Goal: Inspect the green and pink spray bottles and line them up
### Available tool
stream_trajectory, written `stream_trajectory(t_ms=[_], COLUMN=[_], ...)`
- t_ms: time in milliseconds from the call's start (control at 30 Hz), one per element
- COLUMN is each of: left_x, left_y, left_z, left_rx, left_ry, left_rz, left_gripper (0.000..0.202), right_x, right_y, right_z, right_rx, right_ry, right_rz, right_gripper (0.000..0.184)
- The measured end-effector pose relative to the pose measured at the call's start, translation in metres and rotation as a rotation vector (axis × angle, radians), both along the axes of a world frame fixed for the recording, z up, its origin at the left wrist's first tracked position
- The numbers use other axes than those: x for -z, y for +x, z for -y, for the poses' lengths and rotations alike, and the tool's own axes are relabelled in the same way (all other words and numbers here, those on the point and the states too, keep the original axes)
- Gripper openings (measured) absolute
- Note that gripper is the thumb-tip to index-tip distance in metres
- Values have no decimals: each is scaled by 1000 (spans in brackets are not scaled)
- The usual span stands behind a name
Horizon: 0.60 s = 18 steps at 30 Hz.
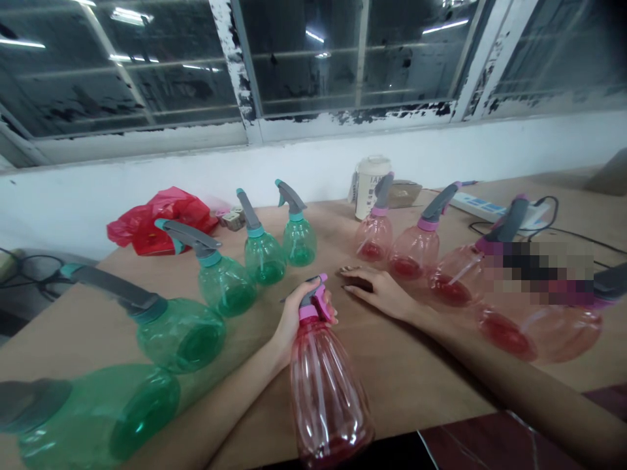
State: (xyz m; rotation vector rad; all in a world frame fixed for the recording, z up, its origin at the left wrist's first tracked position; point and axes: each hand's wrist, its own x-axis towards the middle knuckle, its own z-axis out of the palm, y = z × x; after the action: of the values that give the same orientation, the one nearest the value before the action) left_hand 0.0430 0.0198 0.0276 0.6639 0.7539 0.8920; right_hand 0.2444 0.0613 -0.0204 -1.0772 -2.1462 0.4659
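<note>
My left hand [298,313] is wrapped round the pink-and-grey spray head of a pink translucent spray bottle [326,391] that stands upright near the table's front edge. My right hand [377,290] lies flat on the brown table [401,365], fingers stretched out toward the left, holding nothing. It rests just in front of a row of several pink spray bottles [414,251] that runs along the right side. A row of several green spray bottles [225,281] lines the left side.
A red plastic bag [157,219] lies at the back left by the white wall. A white cup [368,186], a small cardboard box [404,192] and a white power strip [482,207] with black cables sit at the back right. Windows run above.
</note>
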Motion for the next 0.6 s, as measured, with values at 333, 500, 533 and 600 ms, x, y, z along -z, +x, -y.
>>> stream_trajectory(t_ms=[333,500,533,600], left_x=[3,5,5,5], left_y=[-1,-1,-1,0], left_z=[-8,-7,-6,-6], left_rx=[10,9,10,15], left_ry=[-131,-128,-127,-127], left_rz=[34,45,45,45], left_gripper=[46,45,45,45], right_x=[1,2,2,3], right_y=[1,1,1,1], right_z=[-2,-3,-3,-3], right_rx=[-34,-30,-32,-39], right_ry=[22,30,32,34], right_rz=[6,14,14,9], right_gripper=[30,28,28,28])
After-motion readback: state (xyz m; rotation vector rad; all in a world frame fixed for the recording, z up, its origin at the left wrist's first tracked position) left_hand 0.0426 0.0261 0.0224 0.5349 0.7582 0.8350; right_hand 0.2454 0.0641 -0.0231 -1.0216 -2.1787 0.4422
